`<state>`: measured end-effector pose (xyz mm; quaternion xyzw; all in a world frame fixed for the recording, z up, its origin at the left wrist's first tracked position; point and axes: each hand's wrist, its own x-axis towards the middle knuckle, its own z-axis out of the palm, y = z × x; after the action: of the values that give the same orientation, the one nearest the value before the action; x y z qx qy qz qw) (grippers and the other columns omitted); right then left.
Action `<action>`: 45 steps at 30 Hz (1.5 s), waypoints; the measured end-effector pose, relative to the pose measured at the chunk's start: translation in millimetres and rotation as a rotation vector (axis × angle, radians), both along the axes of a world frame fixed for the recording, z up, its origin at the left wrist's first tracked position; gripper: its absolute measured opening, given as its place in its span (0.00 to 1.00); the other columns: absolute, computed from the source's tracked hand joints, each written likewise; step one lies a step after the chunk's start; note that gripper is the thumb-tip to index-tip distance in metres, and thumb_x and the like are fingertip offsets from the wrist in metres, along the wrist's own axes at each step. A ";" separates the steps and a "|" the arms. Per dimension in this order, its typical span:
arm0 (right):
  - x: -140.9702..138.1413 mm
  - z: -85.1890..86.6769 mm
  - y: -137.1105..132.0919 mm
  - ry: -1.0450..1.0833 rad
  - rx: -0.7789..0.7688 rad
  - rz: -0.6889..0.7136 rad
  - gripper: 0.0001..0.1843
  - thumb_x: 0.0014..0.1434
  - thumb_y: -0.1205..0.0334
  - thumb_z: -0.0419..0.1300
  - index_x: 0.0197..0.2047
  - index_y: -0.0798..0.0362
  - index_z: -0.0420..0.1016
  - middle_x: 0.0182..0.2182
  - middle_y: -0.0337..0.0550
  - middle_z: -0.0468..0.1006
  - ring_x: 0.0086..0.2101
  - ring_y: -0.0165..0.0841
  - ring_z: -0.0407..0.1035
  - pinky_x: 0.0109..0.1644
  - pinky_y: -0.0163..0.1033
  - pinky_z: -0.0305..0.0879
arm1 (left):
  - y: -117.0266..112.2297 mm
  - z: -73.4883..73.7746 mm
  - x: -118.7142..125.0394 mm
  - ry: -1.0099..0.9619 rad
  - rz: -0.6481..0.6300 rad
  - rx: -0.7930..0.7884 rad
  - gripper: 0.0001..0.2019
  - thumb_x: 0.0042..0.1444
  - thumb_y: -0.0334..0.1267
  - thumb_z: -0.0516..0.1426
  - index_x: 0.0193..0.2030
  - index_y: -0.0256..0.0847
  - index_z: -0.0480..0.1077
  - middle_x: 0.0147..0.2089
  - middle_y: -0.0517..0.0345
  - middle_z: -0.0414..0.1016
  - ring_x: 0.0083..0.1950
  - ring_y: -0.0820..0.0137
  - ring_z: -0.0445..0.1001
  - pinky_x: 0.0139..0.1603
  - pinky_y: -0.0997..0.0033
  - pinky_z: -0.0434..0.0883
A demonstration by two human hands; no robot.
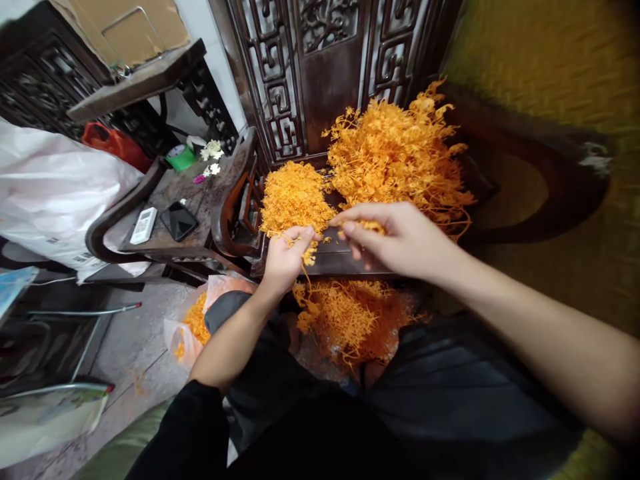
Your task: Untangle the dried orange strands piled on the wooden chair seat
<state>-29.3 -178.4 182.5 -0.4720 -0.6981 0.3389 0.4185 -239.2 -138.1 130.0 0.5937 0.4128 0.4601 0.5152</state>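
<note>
My left hand is closed in a pinch on an orange sprig, whose thin stem hangs below the fingers. Just right of it, my right hand has thumb and forefinger together, with small orange pieces held in its curled fingers. Both hands are over the front of a dark carved wooden chair seat. Behind the left hand lies a low heap of short orange bits. Farther right rises a big, tangled pile of long-stemmed orange sprigs. Between the knees, stringy orange stems lie in clear plastic.
A side table at left bears a phone, a white box, green tape and white flowers. A plastic bag with orange bits stands on the floor. A large white sack leans farther left.
</note>
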 end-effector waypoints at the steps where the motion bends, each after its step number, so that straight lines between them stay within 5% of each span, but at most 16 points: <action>1: -9.2 -0.9 -8.1 -0.099 0.115 0.046 0.14 0.71 0.56 0.58 0.48 0.53 0.82 0.35 0.47 0.79 0.34 0.35 0.75 0.38 0.42 0.74 | 1.8 -1.6 2.3 0.003 0.028 0.033 0.14 0.62 0.47 0.64 0.32 0.39 0.78 0.29 0.60 0.74 0.32 0.74 0.68 0.35 0.74 0.65; 4: -34.5 -13.2 -18.6 -0.295 0.458 0.061 0.16 0.72 0.61 0.56 0.57 0.56 0.79 0.39 0.50 0.79 0.37 0.35 0.74 0.40 0.40 0.73 | -2.3 2.4 11.0 -0.137 0.001 -0.024 0.15 0.60 0.47 0.65 0.29 0.38 0.74 0.27 0.61 0.71 0.29 0.76 0.66 0.33 0.75 0.65; 9: -43.1 -30.5 -12.0 -0.387 0.795 -0.064 0.12 0.72 0.66 0.55 0.39 0.56 0.78 0.35 0.48 0.77 0.30 0.31 0.70 0.30 0.37 0.67 | -15.0 22.1 24.4 -0.382 -0.029 -0.303 0.19 0.56 0.52 0.68 0.29 0.38 0.71 0.19 0.69 0.58 0.19 0.81 0.53 0.19 0.77 0.50; 12: -37.7 -21.2 -22.9 -0.250 0.852 -0.025 0.07 0.70 0.67 0.56 0.40 0.54 0.75 0.33 0.44 0.76 0.30 0.30 0.71 0.30 0.36 0.67 | -9.6 26.7 25.5 -0.379 0.003 -0.373 0.19 0.60 0.52 0.66 0.32 0.38 0.72 0.16 0.72 0.52 0.17 0.81 0.48 0.18 0.77 0.45; 15: -30.0 -3.7 -41.0 -0.142 0.806 0.034 0.06 0.68 0.70 0.57 0.42 0.50 0.73 0.35 0.43 0.77 0.34 0.31 0.73 0.35 0.37 0.71 | -0.6 23.1 22.5 -0.369 -0.047 -0.463 0.18 0.63 0.51 0.64 0.32 0.37 0.71 0.16 0.73 0.48 0.17 0.82 0.44 0.19 0.78 0.44; 20: -9.8 15.3 -45.1 -0.129 0.452 -0.150 0.08 0.71 0.61 0.57 0.43 0.47 0.78 0.49 0.51 0.80 0.49 0.43 0.76 0.53 0.50 0.73 | 1.0 13.1 18.7 -0.290 -0.244 -0.572 0.17 0.64 0.51 0.63 0.38 0.38 0.74 0.24 0.64 0.66 0.20 0.81 0.58 0.20 0.77 0.51; 24: -0.9 13.3 -36.7 -0.171 0.122 -0.101 0.14 0.71 0.49 0.58 0.47 0.47 0.82 0.42 0.51 0.82 0.41 0.44 0.77 0.43 0.48 0.72 | -3.1 14.1 17.9 -0.285 -0.282 -0.607 0.16 0.65 0.51 0.62 0.39 0.38 0.73 0.26 0.62 0.71 0.21 0.80 0.65 0.21 0.77 0.58; 29: 3.5 11.4 -33.9 -0.053 -0.053 -0.206 0.19 0.68 0.44 0.61 0.49 0.49 0.82 0.36 0.46 0.81 0.27 0.34 0.71 0.31 0.41 0.66 | -4.6 21.1 14.7 -0.257 -0.383 -0.714 0.16 0.67 0.49 0.61 0.41 0.35 0.75 0.34 0.51 0.81 0.33 0.71 0.81 0.32 0.74 0.73; 41: 7.6 13.4 -22.7 -0.167 -0.074 -0.057 0.26 0.62 0.38 0.66 0.24 0.51 0.75 0.21 0.38 0.73 0.26 0.32 0.67 0.33 0.39 0.60 | 4.0 19.0 5.5 -0.436 -0.299 -0.767 0.14 0.69 0.45 0.59 0.40 0.35 0.77 0.37 0.50 0.83 0.38 0.70 0.81 0.39 0.70 0.77; 45: -4.4 -0.2 -23.5 -0.265 0.002 0.142 0.16 0.66 0.46 0.66 0.34 0.49 0.84 0.32 0.42 0.84 0.31 0.36 0.76 0.40 0.40 0.67 | 7.9 15.7 2.4 -0.492 -0.250 -0.758 0.13 0.67 0.44 0.59 0.39 0.35 0.77 0.37 0.51 0.82 0.37 0.71 0.80 0.40 0.70 0.77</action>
<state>-33.7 -201.9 182.3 -0.4616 -0.7791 0.3018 0.2981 -236.7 -130.2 145.7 0.2823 0.3426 0.3384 0.8297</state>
